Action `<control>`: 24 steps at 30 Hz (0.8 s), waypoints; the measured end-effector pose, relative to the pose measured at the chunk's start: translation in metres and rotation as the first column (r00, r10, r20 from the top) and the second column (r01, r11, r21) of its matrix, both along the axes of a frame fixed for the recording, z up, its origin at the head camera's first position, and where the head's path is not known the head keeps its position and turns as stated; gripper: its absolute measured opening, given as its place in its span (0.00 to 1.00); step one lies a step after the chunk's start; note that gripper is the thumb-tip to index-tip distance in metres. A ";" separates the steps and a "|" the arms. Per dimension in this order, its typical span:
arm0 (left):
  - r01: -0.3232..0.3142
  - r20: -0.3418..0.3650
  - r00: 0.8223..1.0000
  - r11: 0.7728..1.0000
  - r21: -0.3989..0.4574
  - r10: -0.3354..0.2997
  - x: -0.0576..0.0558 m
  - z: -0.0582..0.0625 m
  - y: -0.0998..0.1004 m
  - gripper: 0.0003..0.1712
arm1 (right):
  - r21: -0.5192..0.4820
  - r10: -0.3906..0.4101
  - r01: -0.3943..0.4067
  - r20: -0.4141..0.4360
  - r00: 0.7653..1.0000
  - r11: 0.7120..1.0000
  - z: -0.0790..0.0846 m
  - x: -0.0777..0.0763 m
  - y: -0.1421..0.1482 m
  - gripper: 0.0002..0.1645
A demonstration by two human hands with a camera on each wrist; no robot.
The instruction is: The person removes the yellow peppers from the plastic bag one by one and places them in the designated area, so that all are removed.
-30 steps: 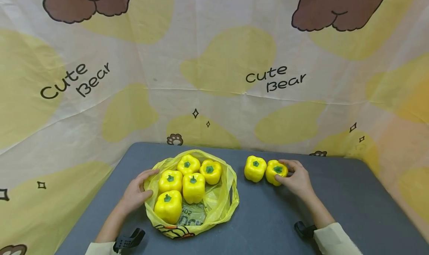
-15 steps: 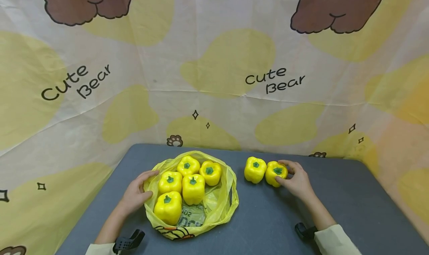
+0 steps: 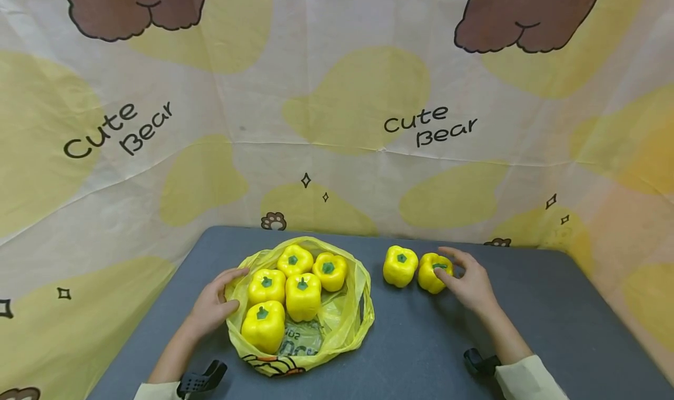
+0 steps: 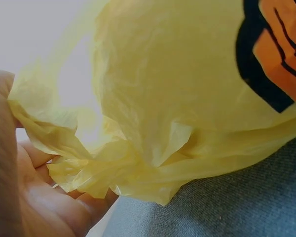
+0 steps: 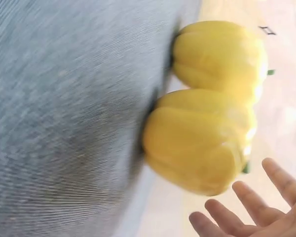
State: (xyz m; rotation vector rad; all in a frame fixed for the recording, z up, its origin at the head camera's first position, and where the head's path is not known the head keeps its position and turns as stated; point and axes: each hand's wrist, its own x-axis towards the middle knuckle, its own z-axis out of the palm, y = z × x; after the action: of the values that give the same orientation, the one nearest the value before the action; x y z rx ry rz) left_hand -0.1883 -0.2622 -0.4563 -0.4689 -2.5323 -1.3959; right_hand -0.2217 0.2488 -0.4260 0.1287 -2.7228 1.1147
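Yellow plastic of the bag (image 3: 359, 325) is touched at left by the left hand (image 3: 212, 307), whether pinched cannot be told; beside the rightmost pepper (image 3: 429, 279), the right hand (image 3: 473, 284) is spread.

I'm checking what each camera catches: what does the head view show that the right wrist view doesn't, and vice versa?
Only the head view shows the bag, the five peppers in it, the left hand and both sleeves. Only the right wrist view shows four separate fingers of the right hand. Both show part of that hand, the two loose peppers, the table and the backdrop.
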 end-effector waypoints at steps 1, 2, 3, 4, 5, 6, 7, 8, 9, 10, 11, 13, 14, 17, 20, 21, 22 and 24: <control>0.001 0.001 1.000 1.000 0.000 -0.001 0.000 0.000 0.000 0.34 | 0.002 0.001 -0.001 -0.008 1.000 1.000 0.002 0.002 -0.001 0.31; 0.001 0.001 1.000 1.000 0.001 -0.001 0.000 0.000 0.000 0.34 | 0.005 0.003 -0.003 -0.020 1.000 1.000 0.005 0.004 -0.003 0.31; 0.002 0.001 1.000 1.000 0.002 -0.002 0.000 0.000 0.000 0.34 | 0.007 0.006 -0.006 -0.035 0.999 1.000 0.007 0.006 -0.005 0.30; 0.000 0.003 1.000 1.000 0.001 0.000 0.000 0.000 0.000 0.34 | 0.006 0.014 -0.014 -0.050 0.999 1.000 0.009 0.008 -0.007 0.30; -0.001 0.005 1.000 1.000 0.000 0.001 0.000 0.000 0.000 0.34 | 0.001 0.022 -0.022 -0.061 0.998 1.000 0.012 0.010 -0.009 0.30; -0.004 0.006 1.000 1.000 -0.005 0.004 0.000 0.000 0.000 0.34 | -0.005 0.030 -0.031 -0.073 0.997 1.000 0.014 0.011 -0.011 0.30; -0.008 0.006 1.000 1.000 -0.010 0.008 0.000 0.000 0.000 0.34 | -0.014 0.039 -0.040 -0.083 0.996 0.999 0.017 0.013 -0.014 0.30; -0.010 0.009 1.000 1.000 -0.011 0.010 0.000 0.001 0.000 0.34 | -0.025 0.047 -0.050 -0.093 0.995 0.998 0.019 0.015 -0.016 0.30; -0.013 0.012 1.000 1.000 -0.014 0.013 0.000 0.001 0.001 0.34 | -0.035 0.055 -0.059 -0.104 0.993 0.998 0.021 0.016 -0.018 0.30; -0.016 0.013 1.000 1.000 -0.016 0.016 0.000 0.001 0.001 0.34 | -0.044 0.064 -0.069 -0.112 0.992 0.997 0.023 0.017 -0.020 0.30; -0.015 0.014 1.000 1.000 -0.014 0.015 0.000 0.001 0.001 0.34 | -0.054 0.069 -0.076 -0.118 0.991 0.996 0.024 0.017 -0.022 0.30; -0.013 0.014 1.000 1.000 -0.006 0.013 0.001 0.002 0.001 0.33 | -0.075 0.081 -0.092 -0.139 0.987 0.993 0.028 0.019 -0.027 0.29; -0.011 0.016 1.000 1.000 -0.002 0.011 0.001 0.002 0.001 0.33 | -0.086 0.087 -0.100 -0.149 0.985 0.991 0.029 0.019 -0.029 0.29; -0.008 0.017 1.000 1.000 0.005 0.008 0.001 0.002 0.001 0.33 | -0.125 0.114 -0.136 -0.169 0.979 0.983 0.034 0.022 -0.035 0.29; -0.010 0.017 1.000 1.000 0.000 0.010 0.001 0.002 0.000 0.33 | -0.158 0.147 -0.176 -0.182 0.972 0.972 0.039 0.024 -0.042 0.28; -0.010 0.017 1.000 1.000 -0.001 0.010 0.001 0.002 0.000 0.33 | -0.167 0.158 -0.190 -0.190 0.969 0.967 0.041 0.024 -0.045 0.28; -0.010 0.017 1.000 1.000 -0.003 0.010 0.000 0.002 0.000 0.33 | -0.175 0.169 -0.204 -0.197 0.966 0.963 0.042 0.025 -0.047 0.28; -0.009 0.019 1.000 1.000 -0.005 0.009 0.000 0.002 0.000 0.33 | -0.189 0.190 -0.232 -0.217 0.957 0.954 0.046 0.026 -0.053 0.28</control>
State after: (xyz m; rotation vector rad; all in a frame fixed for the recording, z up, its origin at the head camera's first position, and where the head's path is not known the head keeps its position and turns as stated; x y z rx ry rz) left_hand -0.1881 -0.2621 -0.4543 -0.4464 -2.5499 -1.3975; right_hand -0.1961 0.1956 -0.3805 0.4832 -2.4403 1.3641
